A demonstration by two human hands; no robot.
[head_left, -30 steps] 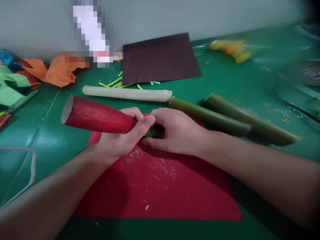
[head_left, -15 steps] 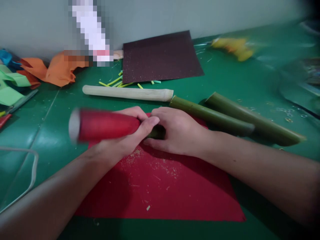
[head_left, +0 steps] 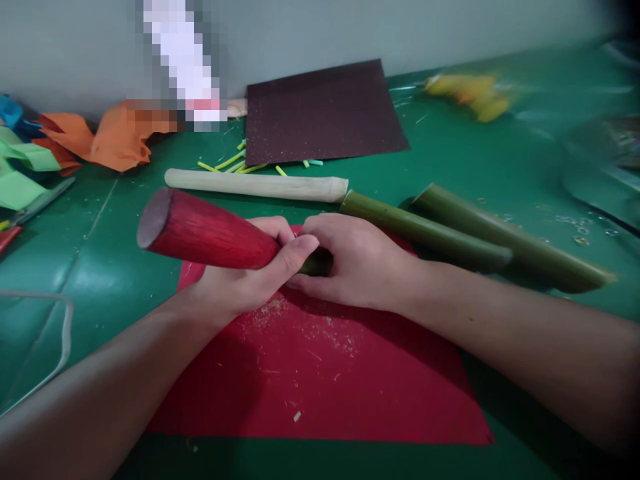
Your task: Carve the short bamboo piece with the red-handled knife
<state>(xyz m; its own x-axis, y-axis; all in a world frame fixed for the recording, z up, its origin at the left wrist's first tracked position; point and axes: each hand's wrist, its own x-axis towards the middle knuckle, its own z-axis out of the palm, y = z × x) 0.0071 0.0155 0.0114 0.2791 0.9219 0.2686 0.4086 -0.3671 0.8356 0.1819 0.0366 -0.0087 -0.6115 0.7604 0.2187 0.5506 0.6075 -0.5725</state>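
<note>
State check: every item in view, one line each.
Left hand: gripping red-wrapped tube.
Right hand: closed on the tube's green end.
Red-wrapped tube: lifted, tilted.
Red paper sheet: flat, speckled with shavings.
Pale stick: lying flat.
Two green bamboo tubes: lying side by side.
Dark sandpaper sheet: flat.

A green table (head_left: 490,167) fills most of the view, its surface glossy and catching soft light. Behind the table stands a plain pale grey wall (head_left: 400,27), meeting the far edge. The table's right end is blurred.
</note>
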